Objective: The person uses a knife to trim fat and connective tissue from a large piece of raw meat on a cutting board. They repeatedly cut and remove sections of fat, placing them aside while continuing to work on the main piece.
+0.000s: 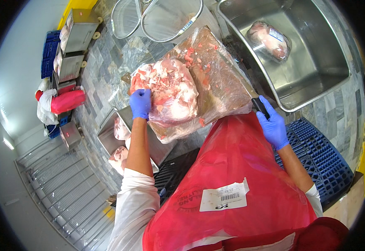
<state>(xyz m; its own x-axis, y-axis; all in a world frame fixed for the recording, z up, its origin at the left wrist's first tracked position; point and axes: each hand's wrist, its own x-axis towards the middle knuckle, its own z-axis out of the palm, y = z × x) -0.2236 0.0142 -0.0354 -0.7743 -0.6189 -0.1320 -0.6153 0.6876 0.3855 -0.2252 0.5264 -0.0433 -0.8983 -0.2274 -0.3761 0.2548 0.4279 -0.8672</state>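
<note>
A large pale pink piece of meat (170, 90) lies on the left part of a cutting board wrapped in clear plastic film (220, 83). My left hand (140, 103), in a blue glove, is closed at the near left edge of the meat, its fingertips curled against it. In the blue-gloved right hand (273, 127) I hold a knife by its black handle (260, 106), just off the board's right edge. The knife's blade is hard to make out against the board. Small red scraps (189, 55) are scattered over the film.
At the upper right, a deep steel tub (312, 62) holds a wrapped, labelled piece of meat (268, 41). A steel bin (107, 131) with meat stands left below the board. Two clear bags on hoops (172, 21) are beyond it. A blue pallet (316, 150) lies right; a co-worker (65, 101) is far left.
</note>
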